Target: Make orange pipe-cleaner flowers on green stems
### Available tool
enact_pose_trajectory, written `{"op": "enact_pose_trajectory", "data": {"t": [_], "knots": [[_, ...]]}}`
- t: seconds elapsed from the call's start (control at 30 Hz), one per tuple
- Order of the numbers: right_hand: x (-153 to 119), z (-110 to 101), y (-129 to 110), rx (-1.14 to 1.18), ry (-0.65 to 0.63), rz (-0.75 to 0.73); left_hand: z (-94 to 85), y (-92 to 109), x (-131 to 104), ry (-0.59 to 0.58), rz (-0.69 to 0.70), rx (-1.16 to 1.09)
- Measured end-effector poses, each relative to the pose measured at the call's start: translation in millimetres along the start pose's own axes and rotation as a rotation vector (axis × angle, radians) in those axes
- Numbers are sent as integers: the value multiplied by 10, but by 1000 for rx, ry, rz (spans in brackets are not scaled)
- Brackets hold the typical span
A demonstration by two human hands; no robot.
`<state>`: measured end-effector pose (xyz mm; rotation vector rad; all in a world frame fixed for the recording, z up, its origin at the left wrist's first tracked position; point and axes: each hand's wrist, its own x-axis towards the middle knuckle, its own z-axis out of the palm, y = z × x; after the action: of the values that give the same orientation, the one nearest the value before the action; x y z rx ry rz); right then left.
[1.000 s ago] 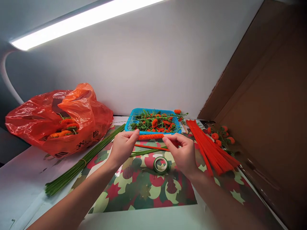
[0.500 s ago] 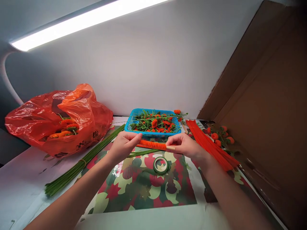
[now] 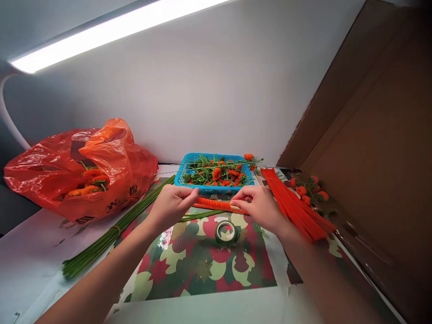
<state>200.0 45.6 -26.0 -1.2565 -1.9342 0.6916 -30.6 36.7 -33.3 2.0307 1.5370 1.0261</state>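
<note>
An orange pipe cleaner point(image 3: 214, 203), fuzzy and ridged along its length, stretches almost level between my two hands above the patterned mat. My left hand point(image 3: 173, 201) pinches its left end between thumb and fingers. At the other end my right hand point(image 3: 258, 206) is closed in a pinch on it, with a pale, flat tip showing by the fingertips; what that tip belongs to is hidden. Just below lies a roll of green tape point(image 3: 226, 231). Thin green stems point(image 3: 205, 215) rest on the mat behind the tape.
A blue basket point(image 3: 180, 181) of orange flowers and green leaves stands behind my hands. To the left are a red plastic bag point(image 3: 135, 162) and a bundle of green stems point(image 3: 101, 238). Orange pipe cleaners point(image 3: 293, 202), pompom flowers point(image 3: 313, 189) and a cardboard wall point(image 3: 371, 135) are at right.
My right hand has shifted slightly left along the orange pipe cleaner, and less of the pale tip shows. My left hand keeps its pinch in nearly the same place.
</note>
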Motion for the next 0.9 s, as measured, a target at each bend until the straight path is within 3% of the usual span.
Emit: {"op": "enact_pose_trajectory", "data": {"t": [0.17, 0.3, 0.43, 0.53, 0.7, 0.9], "knots": [[-7, -24, -24, -95, -6, -89, -20, 27, 3, 7, 27, 69], [-31, 0, -43, -255, 20, -145, -11, 35, -8, 81, 84, 175], [-91, 67, -103, -333, 128, -197, 11, 61, -29, 193, 47, 153], [-144, 125, -148, -384, 291, -315, 24, 83, -35, 233, -58, 32], [-173, 192, -113, -516, 525, -487, 120, 38, -22, 113, -273, -194], [-164, 258, 11, -519, 591, -539, 321, -56, -34, -57, -490, -507]]}}
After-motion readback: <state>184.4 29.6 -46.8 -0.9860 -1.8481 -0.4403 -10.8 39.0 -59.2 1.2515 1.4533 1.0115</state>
